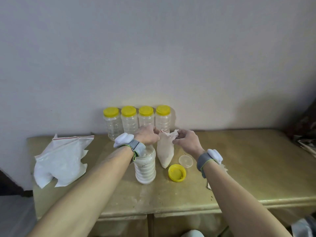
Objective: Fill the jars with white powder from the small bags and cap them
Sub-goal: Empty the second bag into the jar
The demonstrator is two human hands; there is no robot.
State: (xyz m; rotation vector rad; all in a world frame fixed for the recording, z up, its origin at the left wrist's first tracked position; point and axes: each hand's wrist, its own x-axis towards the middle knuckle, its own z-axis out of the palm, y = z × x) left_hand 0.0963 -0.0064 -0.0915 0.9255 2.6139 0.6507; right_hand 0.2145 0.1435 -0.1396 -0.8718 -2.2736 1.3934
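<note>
A row of four capped jars [129,120] is standing at the back of the table [239,168], against the wall [153,48]. The open jar [145,168] is standing before the row. Just right of it the bag [165,149] is being held upright, its top pinched between the left hand [147,135], above the open jar, and the right hand [185,139]. The lid [177,172] is lying right of the open jar; the disc [185,161] is lying just behind it. The bag pile [59,161] is lying at the table's left end.
</note>
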